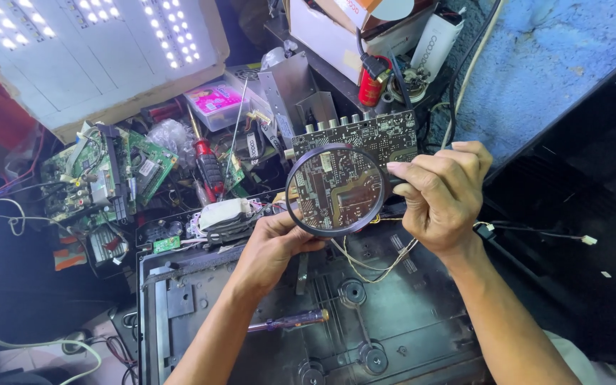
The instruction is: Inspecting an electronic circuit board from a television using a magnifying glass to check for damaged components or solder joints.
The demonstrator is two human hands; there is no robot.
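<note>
My left hand [272, 246] grips the handle of a round magnifying glass [336, 189] and holds the lens up in front of a dark circuit board [383, 135]. My right hand [445, 194] holds that board by its right edge, fingers curled over it. The board's traces show enlarged through the lens. Thin wires [372, 264] hang from the board down to a grey metal back panel [401, 321] below both hands. A screwdriver with a purple handle [290, 321] lies on the panel under my left forearm.
Green circuit boards [108, 178] and a red-handled screwdriver [207, 162] lie in the clutter at left. A white LED panel [87, 50] leans at top left. Cardboard boxes [351, 25] and black cables sit behind. A dark screen frame [579, 199] stands at right.
</note>
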